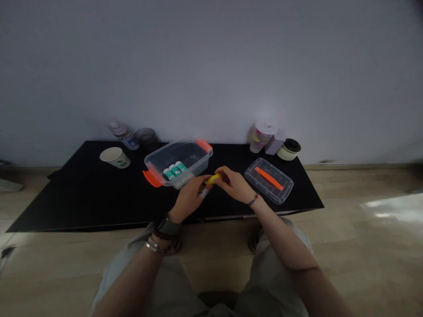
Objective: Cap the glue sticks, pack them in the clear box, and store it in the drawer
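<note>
From the head view we look down at our own two hands above a black surface (82, 200). Our left hand (189, 198) and right hand (234, 186) meet near the middle of it, and a yellow stick (213, 178) sits between them, held in the air above the surface. The fingers (228, 177) of the right hand are clenched around one end of the stick, and the fingers (202, 181) of the left hand grasp it from the other side. A small pale piece (204, 193) shows at the left hand, too small for us to tell what it is or whether it is held.

Just beyond the hands sits a clear plastic box (194, 154) with orange handles, with three green-and-white tubes (173, 171) side by side inside it. To the right of the right hand lies a clear lid (269, 180) with an orange strip along it. Farther left, a paper cup (115, 157) lies on its side, with a bottle (124, 136) and a dark jar (146, 138) behind it. At the far right stand a plastic cup (262, 136), a lilac box (275, 142) and a round pot (289, 149) with a black lid. A watch (167, 226) circles our left wrist.
</note>
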Available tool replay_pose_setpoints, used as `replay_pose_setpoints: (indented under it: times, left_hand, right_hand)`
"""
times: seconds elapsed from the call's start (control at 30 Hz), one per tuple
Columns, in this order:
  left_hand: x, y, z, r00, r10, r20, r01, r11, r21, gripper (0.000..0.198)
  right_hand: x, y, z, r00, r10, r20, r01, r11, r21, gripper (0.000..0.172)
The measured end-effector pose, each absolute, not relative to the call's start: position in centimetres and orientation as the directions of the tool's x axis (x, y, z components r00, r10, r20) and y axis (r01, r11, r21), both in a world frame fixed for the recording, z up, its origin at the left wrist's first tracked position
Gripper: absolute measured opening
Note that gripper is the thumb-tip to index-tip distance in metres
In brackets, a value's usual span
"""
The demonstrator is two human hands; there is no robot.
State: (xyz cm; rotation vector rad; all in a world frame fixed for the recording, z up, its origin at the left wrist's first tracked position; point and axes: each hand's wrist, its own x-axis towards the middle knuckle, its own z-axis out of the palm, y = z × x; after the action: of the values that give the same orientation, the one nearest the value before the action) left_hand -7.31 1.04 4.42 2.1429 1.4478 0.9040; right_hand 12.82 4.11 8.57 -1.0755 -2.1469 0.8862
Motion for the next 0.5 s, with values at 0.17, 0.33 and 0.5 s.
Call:
replay_pose_setpoints:
  times: [0.17,0.33,0.5]
  left_hand:
    - [-9.9,5.6,7.6,0.210,0.907,0.365,0.794,-0.376,0.477,0.033]
    - [-12.8,11.5,8.2,0.254,0.954,0.158,0.926,-0.287,0.244,0.032]
    - [-13.5,15.2,5.9,0.309,0.937,-0.159,0.950,-0.300,0.082,0.031]
  right_hand:
    - [13.4,4.6,8.8,-0.467,0.860,0.204,0.466,0.436,-0.770,0.039]
    - [13.6,4.9,9.5,-0.467,0.864,0.188,0.499,0.433,-0.751,0.033]
    - [13.8,5.1,9.8,-0.493,0.849,0.192,0.526,0.467,-0.711,0.029]
